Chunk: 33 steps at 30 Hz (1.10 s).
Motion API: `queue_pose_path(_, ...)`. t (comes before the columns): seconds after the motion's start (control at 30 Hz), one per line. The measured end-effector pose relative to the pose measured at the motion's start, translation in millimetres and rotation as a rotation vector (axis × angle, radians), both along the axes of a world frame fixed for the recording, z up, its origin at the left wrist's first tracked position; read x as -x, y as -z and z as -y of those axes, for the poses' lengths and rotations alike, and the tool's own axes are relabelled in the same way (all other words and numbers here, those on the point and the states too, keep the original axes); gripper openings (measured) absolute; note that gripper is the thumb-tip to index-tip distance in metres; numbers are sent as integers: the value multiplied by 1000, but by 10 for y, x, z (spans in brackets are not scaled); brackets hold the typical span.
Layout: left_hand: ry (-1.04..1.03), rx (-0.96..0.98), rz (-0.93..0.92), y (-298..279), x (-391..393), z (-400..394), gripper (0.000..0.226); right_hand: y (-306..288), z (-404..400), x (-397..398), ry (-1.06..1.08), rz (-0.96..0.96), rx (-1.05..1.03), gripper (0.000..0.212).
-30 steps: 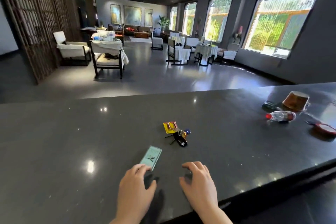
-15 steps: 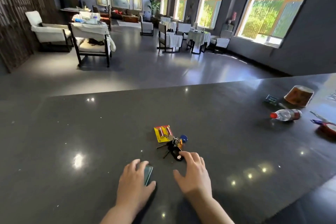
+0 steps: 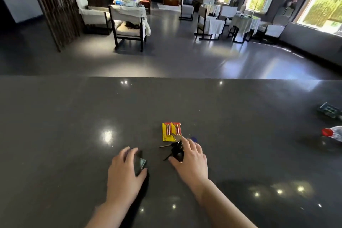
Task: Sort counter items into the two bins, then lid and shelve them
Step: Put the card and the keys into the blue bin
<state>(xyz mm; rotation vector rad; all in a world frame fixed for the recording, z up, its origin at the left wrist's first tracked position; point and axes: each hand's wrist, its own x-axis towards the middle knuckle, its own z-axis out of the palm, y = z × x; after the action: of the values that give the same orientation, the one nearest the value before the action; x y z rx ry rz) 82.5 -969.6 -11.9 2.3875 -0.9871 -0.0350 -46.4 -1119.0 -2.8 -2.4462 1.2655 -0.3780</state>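
We take the yellow AA battery pack (image 3: 171, 132) as our landmark on the dark stone counter (image 3: 74, 126). It lies flat, and a bunch of keys with a black fob (image 3: 176, 151) sits just on its near side, one key blade lying across the pack's near corner. Our right hand (image 3: 192, 161) is over the keys, nearer to us than the pack: the fingers are spread and bent, the forefinger reaching to the pack's near corner and the thumb against the fob, so the hand is closing round the bunch, though we cannot tell that it grips firmly. A small blue tag (image 3: 193, 139) peeps out beyond the fingers, right of the pack. Left of the pack and nearer to us, our left hand (image 3: 125, 172) covers a small greenish card (image 3: 141, 164), fingers curled over its far edge and thumb at its near end, holding it. Far to the right of the pack a clear bottle with a red cap (image 3: 333, 133) lies on its side at the frame's edge, and beyond it rests a dark greenish object (image 3: 329, 110) we cannot identify.
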Motion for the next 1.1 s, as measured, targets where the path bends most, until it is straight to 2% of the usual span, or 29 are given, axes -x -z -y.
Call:
queue_pose_path(0.1,-117,-79,30,12,73,-54,71,26,93,7,-50,19,43,54)
queue_pose_path(0.2,-190,-51,34,41,170,-128,64,21,151,-38,-146,40,41,35)
queue_pose_path(0.33,-255,9,7,-7,280,-187,55,0,90,-116,-254,92,-18,31)
queue_pose_path(0.6,-513,61,2,-220,299,-804,54,-188,-390,-377,-473,241,-146,16)
queue_pose_path(0.73,-646,114,5,-376,300,-1300,53,-417,-897,-652,-640,317,-214,23)
queue_pose_path(0.87,-794,156,47,-521,329,-1972,55,-598,-1567,-936,-815,315,-235,28)
queue_pose_path(1.0,-952,202,123,-669,396,-2829,52,-742,-2453,-1174,-972,334,-275,29)
queue_pose_path(1.1,-1062,235,176,-798,481,-3553,51,-815,-3269,-1293,-1075,338,-404,27)
